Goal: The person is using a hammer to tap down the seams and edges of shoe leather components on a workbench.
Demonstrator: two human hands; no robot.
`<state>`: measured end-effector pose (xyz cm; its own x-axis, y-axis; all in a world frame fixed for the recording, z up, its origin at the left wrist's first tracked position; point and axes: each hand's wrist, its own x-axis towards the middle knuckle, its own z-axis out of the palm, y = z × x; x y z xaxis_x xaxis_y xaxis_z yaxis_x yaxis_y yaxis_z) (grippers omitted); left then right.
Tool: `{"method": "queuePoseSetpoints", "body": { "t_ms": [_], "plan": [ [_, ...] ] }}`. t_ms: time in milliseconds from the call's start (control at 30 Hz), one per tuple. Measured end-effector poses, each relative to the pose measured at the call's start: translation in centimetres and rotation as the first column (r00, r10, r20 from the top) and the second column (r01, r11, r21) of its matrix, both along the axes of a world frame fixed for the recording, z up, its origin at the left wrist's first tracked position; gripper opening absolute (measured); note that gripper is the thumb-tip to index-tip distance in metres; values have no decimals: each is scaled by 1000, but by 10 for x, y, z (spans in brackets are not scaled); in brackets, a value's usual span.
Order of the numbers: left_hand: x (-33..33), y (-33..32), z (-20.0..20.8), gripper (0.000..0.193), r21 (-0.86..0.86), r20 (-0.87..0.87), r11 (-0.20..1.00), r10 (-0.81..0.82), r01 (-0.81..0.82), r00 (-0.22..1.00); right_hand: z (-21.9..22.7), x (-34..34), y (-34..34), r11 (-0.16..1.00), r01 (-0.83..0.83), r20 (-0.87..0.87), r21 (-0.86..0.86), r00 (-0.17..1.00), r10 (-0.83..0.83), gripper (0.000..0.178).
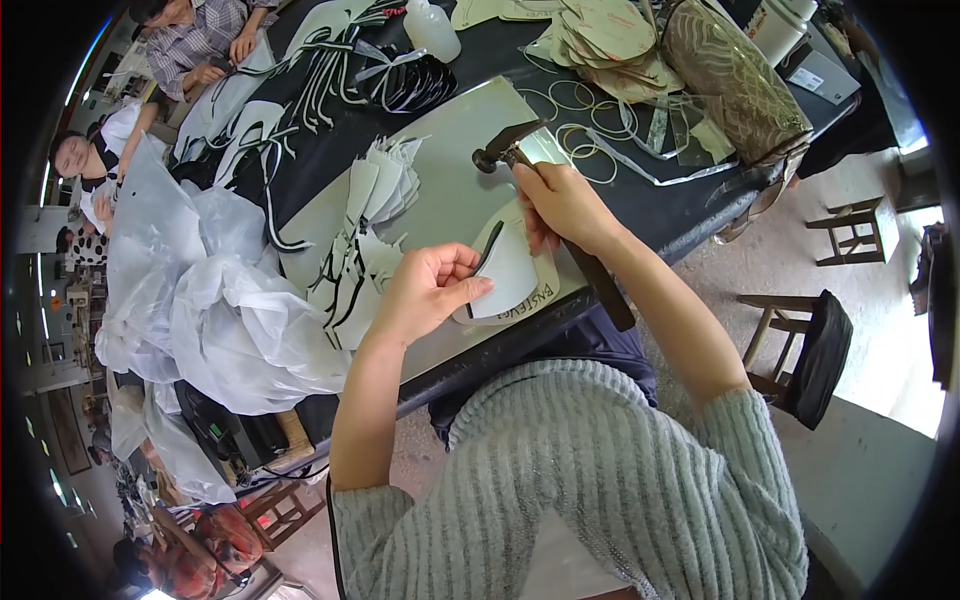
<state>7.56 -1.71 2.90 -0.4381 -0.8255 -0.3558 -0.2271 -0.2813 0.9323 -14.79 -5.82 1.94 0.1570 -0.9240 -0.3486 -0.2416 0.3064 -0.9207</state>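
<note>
Left hand's grip (428,288) pinches a curved white piece (510,270) over a pale board (468,118) on the black worktop (680,212), apparently steadying it; right hand's grip (568,208) wraps a hammer (596,280) near its head, perhaps freeing fingertips for the piece's edge; dark handwritten lettering (527,304) shows nearby

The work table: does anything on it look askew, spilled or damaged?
Nothing looks spilled or clearly damaged. The white cut pieces look slightly askew, overlapping in uneven fans on the pale board, beside crumpled plastic sheeting.
</note>
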Motion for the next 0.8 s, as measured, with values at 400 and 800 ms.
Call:
{"method": "queuePoseSetpoints", "body": {
  "t_ms": [400,800],
  "plan": [
    [-8,-10,-6,39,-67,202,995,-57,72,978,1,-1,-3,999,-43,-76,-18,996,42,44],
    [-8,-11,-10,38,-79,180,995,-46,61,983,1,0,-4,999,-33,-65,-26,997,31,46]
  ]
}}
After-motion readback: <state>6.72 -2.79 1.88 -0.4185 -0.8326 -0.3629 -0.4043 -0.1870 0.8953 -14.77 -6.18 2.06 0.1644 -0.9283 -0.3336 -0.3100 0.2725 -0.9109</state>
